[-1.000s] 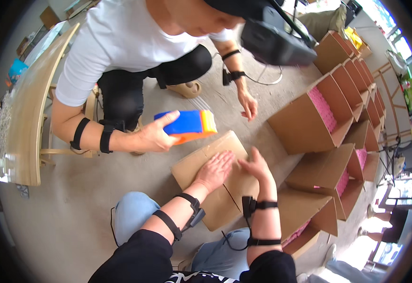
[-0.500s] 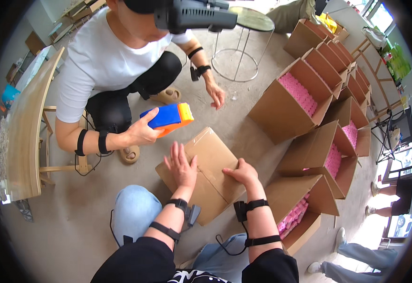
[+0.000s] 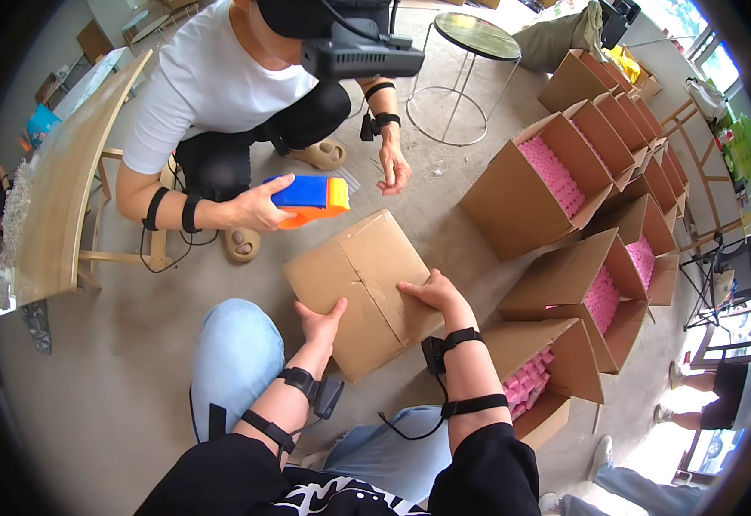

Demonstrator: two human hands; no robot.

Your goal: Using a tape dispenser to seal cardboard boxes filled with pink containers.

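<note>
A brown cardboard box (image 3: 371, 267) sits in front of the kneeling person, its top flaps folded shut and meeting along a dark seam. The person's left hand (image 3: 317, 325) is spread open at the box's near left edge, thumb apart from the forefinger; it clasps nothing that I can make out. The right hand (image 3: 434, 294) is partly open, thumb laid on the top and fingers over the right edge; how firmly it grips I can't tell.

Facing them, a co-worker's right hand (image 3: 259, 206) holds a blue-and-orange handheld tool (image 3: 307, 193) just beyond the box, apart from it. Open cardboard boxes (image 3: 500, 211) with pink contents (image 3: 552, 176) stand off to the right.

To my eye, the step in hand is steadying the shut box. The next move seems to call for level flaps, a stationary box and fingers clear of the seam.
</note>
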